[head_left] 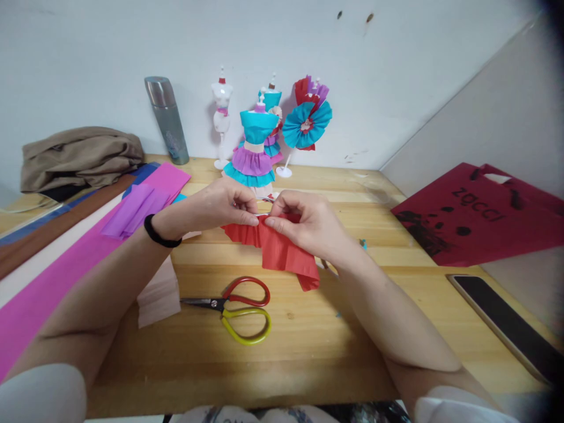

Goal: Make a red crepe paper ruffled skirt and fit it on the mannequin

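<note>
A strip of red crepe paper (288, 249) hangs from both my hands above the wooden table. Its left part is gathered into small pleats, while the right part falls loose and curls at the lower end. My left hand (227, 202) pinches the top edge between thumb and fingers. Close beside it, my right hand (302, 220) pinches the same edge. A thin white strip shows along the edge between my fingertips; what it is, I cannot make out. Nearer to me lie scissors (215, 304) with one red and one yellow handle, their blades pointing left.
Small dress-form stands, one in a blue and purple ruffled paper dress (253, 158), line the wall. Paper sheets (136, 208) and a brown cloth (83, 155) lie left, near a bottle (170, 123). A red bag (480, 217) and a phone (502, 323) are right.
</note>
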The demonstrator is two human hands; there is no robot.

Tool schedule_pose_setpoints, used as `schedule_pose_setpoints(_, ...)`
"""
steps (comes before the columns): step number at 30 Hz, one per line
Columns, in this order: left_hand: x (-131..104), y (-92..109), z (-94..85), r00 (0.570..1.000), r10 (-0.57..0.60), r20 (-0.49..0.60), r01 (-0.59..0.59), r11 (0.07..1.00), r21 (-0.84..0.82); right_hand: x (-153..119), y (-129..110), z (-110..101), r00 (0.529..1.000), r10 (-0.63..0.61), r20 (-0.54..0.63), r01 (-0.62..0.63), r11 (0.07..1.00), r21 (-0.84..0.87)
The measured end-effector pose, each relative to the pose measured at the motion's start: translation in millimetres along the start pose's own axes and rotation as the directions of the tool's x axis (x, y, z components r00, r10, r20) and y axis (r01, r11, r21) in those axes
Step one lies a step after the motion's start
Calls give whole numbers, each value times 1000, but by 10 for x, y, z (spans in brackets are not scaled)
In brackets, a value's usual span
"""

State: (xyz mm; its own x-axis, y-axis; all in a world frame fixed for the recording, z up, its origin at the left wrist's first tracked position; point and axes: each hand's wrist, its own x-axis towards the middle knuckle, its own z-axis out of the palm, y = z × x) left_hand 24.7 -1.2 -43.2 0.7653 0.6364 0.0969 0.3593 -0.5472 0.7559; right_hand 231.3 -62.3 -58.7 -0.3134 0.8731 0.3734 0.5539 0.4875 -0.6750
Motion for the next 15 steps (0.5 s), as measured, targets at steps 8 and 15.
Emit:
schedule_pose_setpoints(8, -7, 49, -2, 999, -41, 7, 41, 999, 15, 1, -11, 34, 999, -13, -42, 12, 999, -36)
schedule_pose_setpoints(15, -1, 9, 34, 999, -3, -35, 6, 997, 78, 20, 12, 47, 998, -3, -68, -1, 999, -53)
